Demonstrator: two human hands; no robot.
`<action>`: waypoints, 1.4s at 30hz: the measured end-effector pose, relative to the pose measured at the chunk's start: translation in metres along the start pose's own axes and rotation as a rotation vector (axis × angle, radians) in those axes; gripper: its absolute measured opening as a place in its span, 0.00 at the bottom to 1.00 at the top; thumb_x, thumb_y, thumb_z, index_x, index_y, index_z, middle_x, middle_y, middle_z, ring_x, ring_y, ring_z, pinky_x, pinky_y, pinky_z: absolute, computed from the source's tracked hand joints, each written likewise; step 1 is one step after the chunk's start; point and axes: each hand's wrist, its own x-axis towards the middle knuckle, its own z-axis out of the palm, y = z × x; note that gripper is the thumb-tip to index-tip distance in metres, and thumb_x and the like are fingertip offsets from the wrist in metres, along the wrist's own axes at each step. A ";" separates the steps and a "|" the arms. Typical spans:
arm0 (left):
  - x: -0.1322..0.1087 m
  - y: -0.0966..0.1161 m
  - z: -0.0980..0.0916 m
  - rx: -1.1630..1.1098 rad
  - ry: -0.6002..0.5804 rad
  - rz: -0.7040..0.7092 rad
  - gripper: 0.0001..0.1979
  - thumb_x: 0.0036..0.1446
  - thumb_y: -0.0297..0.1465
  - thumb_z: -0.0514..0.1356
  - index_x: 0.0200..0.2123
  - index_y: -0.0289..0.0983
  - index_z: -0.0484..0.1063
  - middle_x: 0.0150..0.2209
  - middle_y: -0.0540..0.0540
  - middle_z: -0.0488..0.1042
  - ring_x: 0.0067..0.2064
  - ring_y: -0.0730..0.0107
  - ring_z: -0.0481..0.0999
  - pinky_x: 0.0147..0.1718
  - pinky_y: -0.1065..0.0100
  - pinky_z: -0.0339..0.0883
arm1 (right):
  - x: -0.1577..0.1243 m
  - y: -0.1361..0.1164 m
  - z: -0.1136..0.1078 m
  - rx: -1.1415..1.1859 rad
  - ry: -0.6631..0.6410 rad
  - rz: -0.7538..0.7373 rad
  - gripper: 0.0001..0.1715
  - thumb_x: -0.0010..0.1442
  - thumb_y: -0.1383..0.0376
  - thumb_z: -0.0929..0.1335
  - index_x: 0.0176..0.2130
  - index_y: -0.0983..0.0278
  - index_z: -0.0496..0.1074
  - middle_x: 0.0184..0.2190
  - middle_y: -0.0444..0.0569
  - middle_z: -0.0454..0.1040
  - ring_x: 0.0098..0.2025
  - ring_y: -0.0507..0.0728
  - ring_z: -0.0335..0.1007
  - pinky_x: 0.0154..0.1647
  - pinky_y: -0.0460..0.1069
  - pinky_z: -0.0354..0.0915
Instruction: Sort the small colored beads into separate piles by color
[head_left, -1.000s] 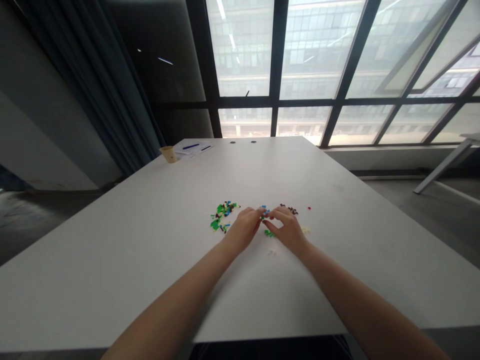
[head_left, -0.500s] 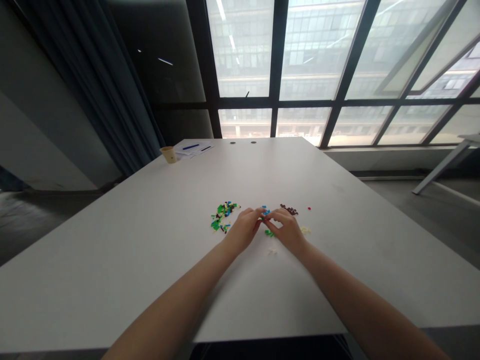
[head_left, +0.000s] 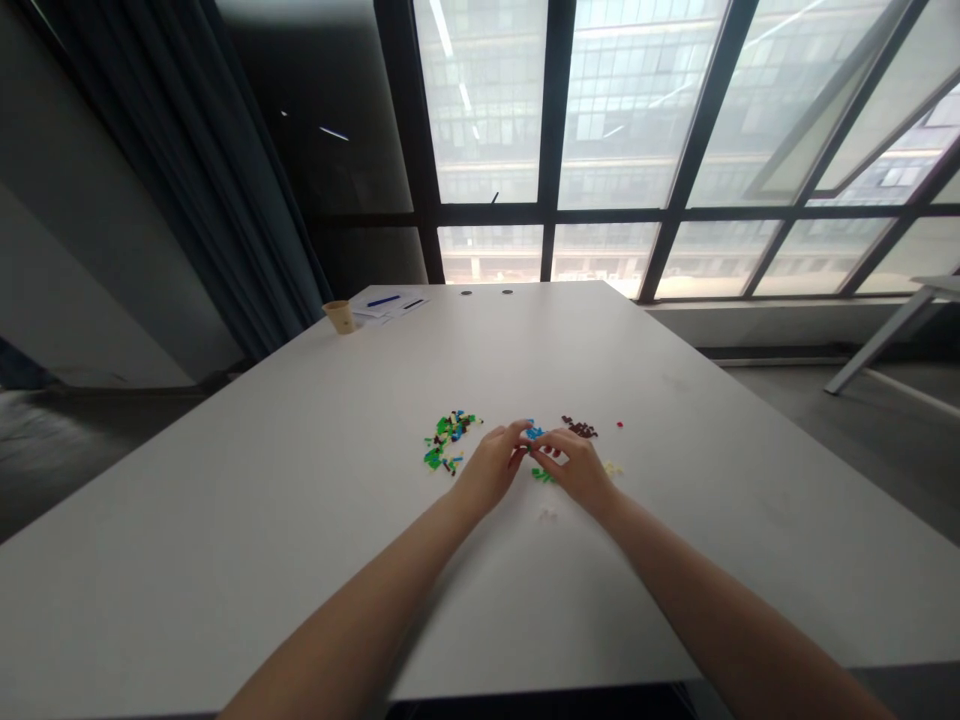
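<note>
My left hand (head_left: 492, 462) and my right hand (head_left: 579, 464) meet above the table with fingertips pinched together. Between them is a tiny dark green toy brick (head_left: 529, 448), mostly covered by the fingers. Just behind the fingertips lie small blue bricks (head_left: 534, 432). Bright green bricks (head_left: 541, 475) rest under my right hand, partly hidden by it. Beyond that hand is a pile of dark brown bricks (head_left: 580, 427), and pale yellow bricks (head_left: 613, 468) lie to its right. A mixed heap of coloured bricks (head_left: 450, 430) spreads left of my left hand.
A white table (head_left: 300, 540) extends toward the windows. A paper cup (head_left: 340, 317) stands at its far left edge, beside papers (head_left: 390, 312) with a blue pen (head_left: 383, 300). One red piece (head_left: 619, 424) lies at right, and whitish pieces (head_left: 548, 515) lie nearer me.
The whole view has shifted slightly, so the table sits a little lower in it. Both hands keep their pinch at nearly the same spot, with small finger movements.
</note>
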 end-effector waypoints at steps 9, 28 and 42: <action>-0.001 0.003 0.003 -0.099 0.016 -0.131 0.16 0.53 0.27 0.55 0.46 0.40 0.59 0.35 0.49 0.75 0.39 0.71 0.71 0.42 0.66 0.63 | -0.001 0.001 -0.004 0.063 -0.042 0.062 0.04 0.52 0.66 0.66 0.29 0.63 0.72 0.24 0.45 0.71 0.27 0.51 0.66 0.31 0.46 0.62; 0.000 -0.017 -0.006 0.247 -0.082 -0.170 0.07 0.53 0.27 0.54 0.37 0.36 0.68 0.37 0.44 0.71 0.41 0.67 0.68 0.42 0.64 0.62 | 0.001 0.027 -0.021 -0.089 -0.258 0.291 0.10 0.46 0.71 0.64 0.28 0.63 0.73 0.24 0.44 0.74 0.27 0.51 0.67 0.31 0.45 0.61; -0.007 -0.003 -0.023 0.682 -0.490 -0.596 0.14 0.54 0.22 0.46 0.41 0.32 0.66 0.44 0.35 0.66 0.46 0.59 0.66 0.39 0.62 0.64 | 0.010 -0.024 -0.050 0.000 0.018 0.050 0.07 0.50 0.68 0.65 0.31 0.62 0.73 0.28 0.47 0.74 0.33 0.54 0.69 0.37 0.48 0.64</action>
